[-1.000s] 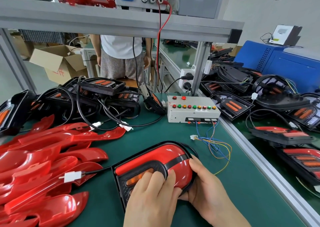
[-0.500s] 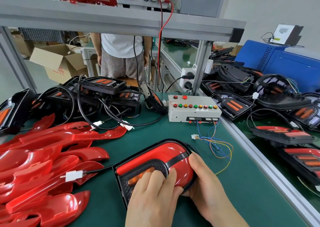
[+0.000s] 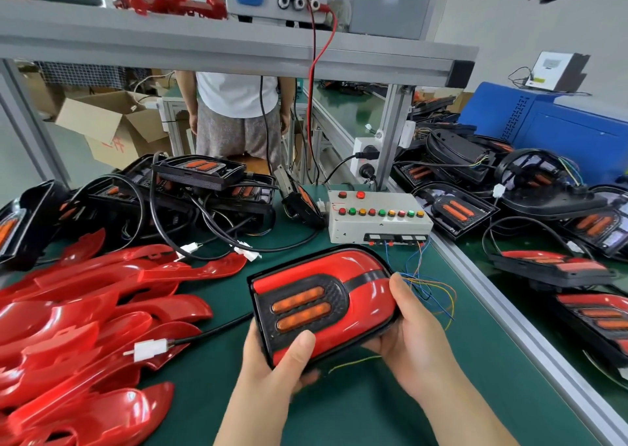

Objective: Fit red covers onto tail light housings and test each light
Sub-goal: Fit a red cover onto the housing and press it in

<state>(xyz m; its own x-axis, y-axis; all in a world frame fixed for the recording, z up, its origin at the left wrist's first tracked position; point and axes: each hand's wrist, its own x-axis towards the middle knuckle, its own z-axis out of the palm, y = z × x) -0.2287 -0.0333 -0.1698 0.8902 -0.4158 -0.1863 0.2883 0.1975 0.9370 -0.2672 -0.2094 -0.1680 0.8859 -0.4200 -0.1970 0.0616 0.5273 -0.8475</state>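
**A:** Far left, a heap of loose red covers on the green counter. A white plug lies on them, its black cable running toward the light.

**B:** Centre now: the tail light, tilted up to the viewer, fitted cover seated on the black housing, two amber bars showing.

**A:** Left hand clamps the near corner, thumb on the red. Right hand cups the rounded end, thumb on top.

**B:** Behind them sits the button test box. Covered lights lie far right.
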